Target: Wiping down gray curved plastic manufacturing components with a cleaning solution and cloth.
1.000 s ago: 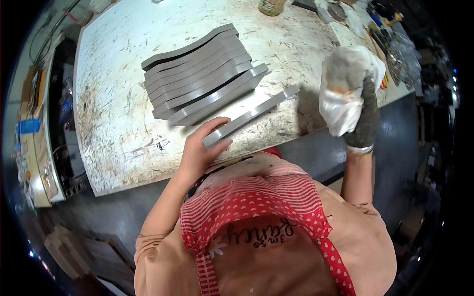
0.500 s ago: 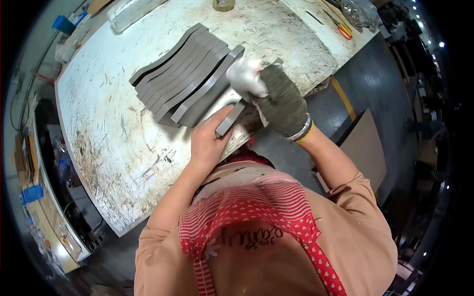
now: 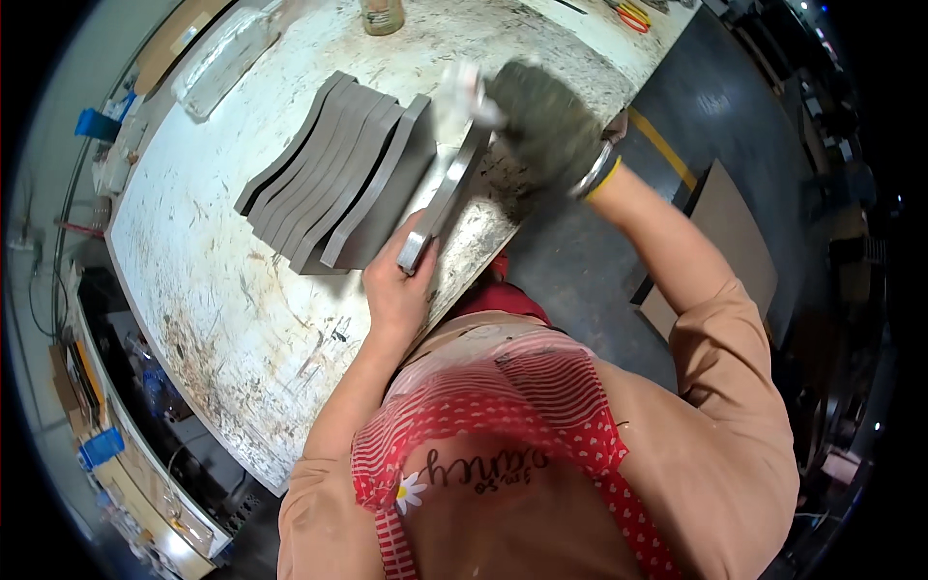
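Note:
My bare left hand (image 3: 394, 293) is closed on the near end of a curved grey panel (image 3: 443, 201), which stands on its edge near the table's front edge. My right hand (image 3: 544, 124), in a dark, worn glove, is at the panel's far end. It grips a white cloth (image 3: 466, 89), smeared by motion; whether the cloth touches the panel, I cannot tell. Just left of the held panel, several similar curved grey panels (image 3: 314, 179) stand side by side on edge. The closest one leans a little apart from the others.
The white, stained table (image 3: 193, 300) carries a glass jar (image 3: 382, 16), a clear plastic-wrapped block (image 3: 227, 63) and orange-handled scissors (image 3: 633, 16) at its far side. A brown board (image 3: 739, 242) lies at the right by a yellow floor line. Shelving with a blue bin (image 3: 101, 447) stands left.
My right hand with the cloth has moved up and away along the panel, uncovering more of it. The view has shifted slightly. My left hand keeps its hold.

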The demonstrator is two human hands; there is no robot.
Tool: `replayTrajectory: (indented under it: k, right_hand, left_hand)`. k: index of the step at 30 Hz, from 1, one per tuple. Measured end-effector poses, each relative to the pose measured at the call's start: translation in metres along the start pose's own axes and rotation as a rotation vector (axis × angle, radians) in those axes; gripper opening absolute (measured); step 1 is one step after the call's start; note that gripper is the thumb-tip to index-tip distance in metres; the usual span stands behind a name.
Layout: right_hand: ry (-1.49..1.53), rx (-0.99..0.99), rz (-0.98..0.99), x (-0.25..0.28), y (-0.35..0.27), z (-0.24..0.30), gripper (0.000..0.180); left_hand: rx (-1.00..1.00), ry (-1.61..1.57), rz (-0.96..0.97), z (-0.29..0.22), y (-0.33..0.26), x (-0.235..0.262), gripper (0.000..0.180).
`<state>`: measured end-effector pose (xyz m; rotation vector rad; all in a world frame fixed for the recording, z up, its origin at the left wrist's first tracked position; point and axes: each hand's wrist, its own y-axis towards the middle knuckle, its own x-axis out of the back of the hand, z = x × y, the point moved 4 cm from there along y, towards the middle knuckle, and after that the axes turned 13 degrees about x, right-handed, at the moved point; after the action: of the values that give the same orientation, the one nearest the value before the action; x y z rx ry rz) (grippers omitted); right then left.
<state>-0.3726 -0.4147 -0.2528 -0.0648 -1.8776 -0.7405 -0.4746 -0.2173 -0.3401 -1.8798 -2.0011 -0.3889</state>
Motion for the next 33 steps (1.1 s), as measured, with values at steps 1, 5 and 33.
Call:
replayTrajectory:
  k: [1, 5, 33]
  right_hand:
    - [0.223, -0.237, -0.072, 0.006, -0.006, -0.017, 0.046]
    - [-0.072, -0.226, -0.057, 0.019, -0.002, 0.061, 0.037]
    - [1.192, -0.871, -0.605, 0.029, -0.019, 0.037, 0.035]
  left_hand:
    - [-0.009, -0.01, -0.017, 0.001, -0.001, 0.001, 0.035]
    - [0.001, 0.026, -0.046, 0.01, -0.005, 0.002, 0.035]
    - [-0.329, 0.173, 0.021, -0.01, 0.001, -0.004, 0.06]
